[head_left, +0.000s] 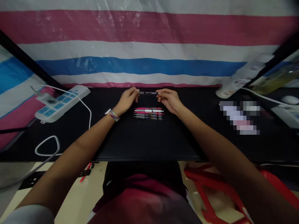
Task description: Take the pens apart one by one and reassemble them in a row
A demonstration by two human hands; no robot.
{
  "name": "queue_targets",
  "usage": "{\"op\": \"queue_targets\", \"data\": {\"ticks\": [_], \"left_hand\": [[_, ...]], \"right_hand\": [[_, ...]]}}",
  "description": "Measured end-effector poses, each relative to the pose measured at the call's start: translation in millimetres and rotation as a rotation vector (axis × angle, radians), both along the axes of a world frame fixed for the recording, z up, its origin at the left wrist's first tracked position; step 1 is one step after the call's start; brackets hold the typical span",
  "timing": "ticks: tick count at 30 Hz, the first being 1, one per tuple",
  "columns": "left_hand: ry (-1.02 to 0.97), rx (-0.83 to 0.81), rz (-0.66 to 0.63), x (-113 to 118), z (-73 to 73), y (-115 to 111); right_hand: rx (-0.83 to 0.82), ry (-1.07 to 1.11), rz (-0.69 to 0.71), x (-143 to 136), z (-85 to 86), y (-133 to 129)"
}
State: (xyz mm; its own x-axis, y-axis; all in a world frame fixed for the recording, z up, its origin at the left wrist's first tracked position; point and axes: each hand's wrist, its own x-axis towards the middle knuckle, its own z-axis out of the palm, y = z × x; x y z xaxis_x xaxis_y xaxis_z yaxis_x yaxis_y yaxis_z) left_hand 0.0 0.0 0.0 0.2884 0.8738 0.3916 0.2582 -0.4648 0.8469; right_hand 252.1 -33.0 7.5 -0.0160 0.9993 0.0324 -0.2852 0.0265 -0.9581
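Note:
A dark pen with a clear section lies level between my two hands near the back of the black table. My left hand pinches its left end, with a woven band on the wrist. At the pen's right end, the fingers of my right hand are closed on it. Just below the hands, several pens lie side by side in a stack of rows: pink ones, a white one and grey ones nearest me.
On the black table, a power strip with white cables sits at the left. A white bottle, a blurred-out item and a yellowish bottle are at the right. A striped sheet hangs behind.

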Motion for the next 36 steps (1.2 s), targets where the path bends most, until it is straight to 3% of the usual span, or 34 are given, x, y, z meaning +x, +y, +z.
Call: {"op": "queue_targets", "data": {"ticks": [7, 11, 18, 27, 36], "left_hand": [[0.240, 0.259, 0.008, 2.0, 15.3, -16.1], [0.259, 0.296, 0.015, 0.4, 21.2, -18.0], [0.221, 0.182, -0.052, -1.2, 24.8, -17.8], [0.082, -0.105, -0.043, -1.0, 16.6, -9.3], [-0.005, -0.173, 0.009, -4.1, 12.7, -2.2]], "right_hand": [[-0.048, 0.025, 0.028, 1.9, 2.8, -0.4], [-0.062, 0.031, 0.036, 3.9, 4.7, -0.6], [-0.042, 0.000, 0.035, 7.1, 3.4, 1.0], [0.039, -0.017, 0.062, 6.3, 3.8, -0.6], [0.010, -0.043, 0.024, 6.4, -3.6, 2.2]]}}
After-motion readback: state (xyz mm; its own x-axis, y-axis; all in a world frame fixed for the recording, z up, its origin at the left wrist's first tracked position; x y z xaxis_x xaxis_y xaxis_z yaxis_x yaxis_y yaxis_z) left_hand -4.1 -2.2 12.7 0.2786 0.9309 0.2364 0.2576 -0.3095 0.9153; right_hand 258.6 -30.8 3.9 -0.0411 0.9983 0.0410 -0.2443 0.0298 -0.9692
